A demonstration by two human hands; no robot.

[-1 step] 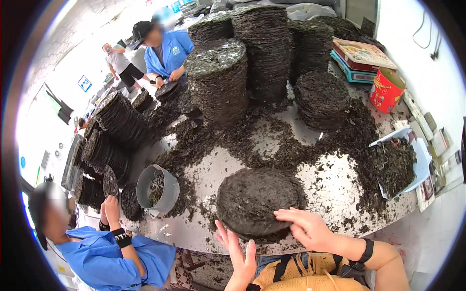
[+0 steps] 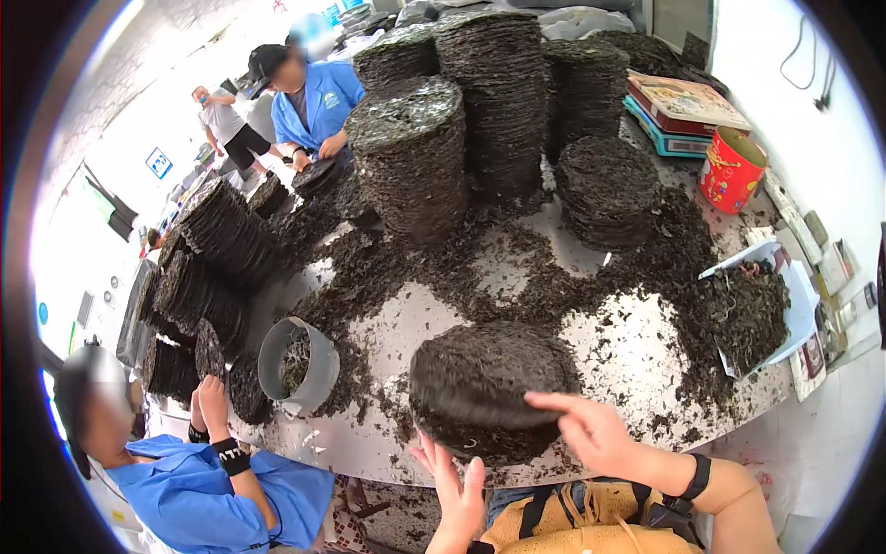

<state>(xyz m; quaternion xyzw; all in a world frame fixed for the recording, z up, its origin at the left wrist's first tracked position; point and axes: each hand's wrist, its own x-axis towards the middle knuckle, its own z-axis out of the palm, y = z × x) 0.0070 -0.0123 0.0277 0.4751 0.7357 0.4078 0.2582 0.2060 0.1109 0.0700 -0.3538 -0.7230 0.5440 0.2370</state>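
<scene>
- Raised since the earlier frame: the near side of the round seaweed cake (image 2: 489, 360), now blurred along its front, with a darker layer showing below.
- Right hand (image 2: 600, 439): its flatter spread of fingers has changed to a stretched forefinger across the cake's near right side, the others curled; whether it pinches the rim, I cannot tell.
- Left hand (image 2: 459, 489): at the near left rim, fingertips partly hidden by the cake, thumb standing well apart from the fingers, so the grasp is wide.
- Cake's place: near the front edge of the pale table (image 2: 388, 323), between the grey pot (image 2: 318, 374) on the left and the light blue tray (image 2: 805, 309) of loose seaweed on the right.
- Beyond it: seaweed scraps (image 2: 406, 258), a short seaweed stack (image 2: 607, 198) and a tall seaweed stack (image 2: 489, 111).
- Far right: a red tin (image 2: 732, 175) beside piled flat boxes (image 2: 688, 102).
- Left side: a seated co-worker (image 2: 185, 489) in blue, hands at an upright seaweed disc (image 2: 209, 351).
</scene>
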